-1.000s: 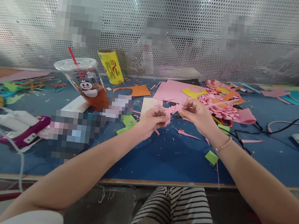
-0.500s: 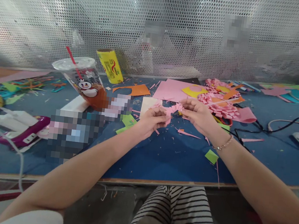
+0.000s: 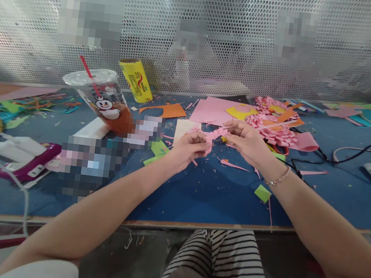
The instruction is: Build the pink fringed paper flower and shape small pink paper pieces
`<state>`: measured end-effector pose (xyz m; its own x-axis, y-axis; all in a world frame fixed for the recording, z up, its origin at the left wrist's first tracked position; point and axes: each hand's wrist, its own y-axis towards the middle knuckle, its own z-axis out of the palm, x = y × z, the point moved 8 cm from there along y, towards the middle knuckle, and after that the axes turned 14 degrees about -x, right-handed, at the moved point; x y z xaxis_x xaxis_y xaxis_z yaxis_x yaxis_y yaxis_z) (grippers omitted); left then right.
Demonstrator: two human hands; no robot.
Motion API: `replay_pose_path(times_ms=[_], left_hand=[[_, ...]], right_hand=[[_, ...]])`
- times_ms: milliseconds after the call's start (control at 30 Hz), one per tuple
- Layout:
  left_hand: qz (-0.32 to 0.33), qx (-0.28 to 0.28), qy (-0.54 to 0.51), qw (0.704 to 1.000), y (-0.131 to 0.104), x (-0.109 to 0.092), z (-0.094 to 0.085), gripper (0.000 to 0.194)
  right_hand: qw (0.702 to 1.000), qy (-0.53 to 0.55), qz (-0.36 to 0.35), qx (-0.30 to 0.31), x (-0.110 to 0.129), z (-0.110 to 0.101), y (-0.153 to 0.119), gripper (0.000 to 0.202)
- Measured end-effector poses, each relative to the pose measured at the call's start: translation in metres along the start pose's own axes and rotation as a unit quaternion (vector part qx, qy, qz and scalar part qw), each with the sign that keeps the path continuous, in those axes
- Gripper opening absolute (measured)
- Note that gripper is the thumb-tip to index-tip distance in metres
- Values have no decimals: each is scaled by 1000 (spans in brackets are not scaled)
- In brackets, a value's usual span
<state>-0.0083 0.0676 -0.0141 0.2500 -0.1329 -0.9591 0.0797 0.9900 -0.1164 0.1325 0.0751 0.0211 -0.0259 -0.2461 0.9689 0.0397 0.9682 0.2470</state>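
Observation:
Between my two hands, a little above the blue table, is a fringed strip of pink paper, curled along its length. My left hand pinches its left end between thumb and fingers. At the other end, my right hand has its fingertips closed on the strip. Just behind my right hand lie fringed pink paper flowers. A cream paper square is beside my left hand, and sheets of pink paper lie beyond both hands.
To the left stand a plastic drink cup with a red straw and a yellow can. A purple-and-white power strip lies nearer. Green paper scraps and pink slivers are scattered about. Black cables run at right; a perforated metal panel rises behind.
Both hands keep their hold on the pink strip and have barely moved. The fringed part between them looks slightly straighter. The view has shifted very slightly.

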Motion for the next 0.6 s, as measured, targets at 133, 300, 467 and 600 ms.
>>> replay_pose_path(times_ms=[133, 300, 467, 600], left_hand=[[3, 6, 4, 1000, 0, 0, 1, 23], [10, 34, 6, 999, -2, -1, 5, 24], [10, 41, 4, 999, -3, 0, 7, 24], [3, 42, 0, 999, -4, 1, 7, 24]], right_hand=[[1000, 17, 1, 10, 3, 2, -1, 28], [999, 34, 9, 20, 4, 3, -2, 27], [999, 41, 3, 23, 4, 4, -2, 29], [999, 46, 10, 26, 3, 4, -2, 30]])
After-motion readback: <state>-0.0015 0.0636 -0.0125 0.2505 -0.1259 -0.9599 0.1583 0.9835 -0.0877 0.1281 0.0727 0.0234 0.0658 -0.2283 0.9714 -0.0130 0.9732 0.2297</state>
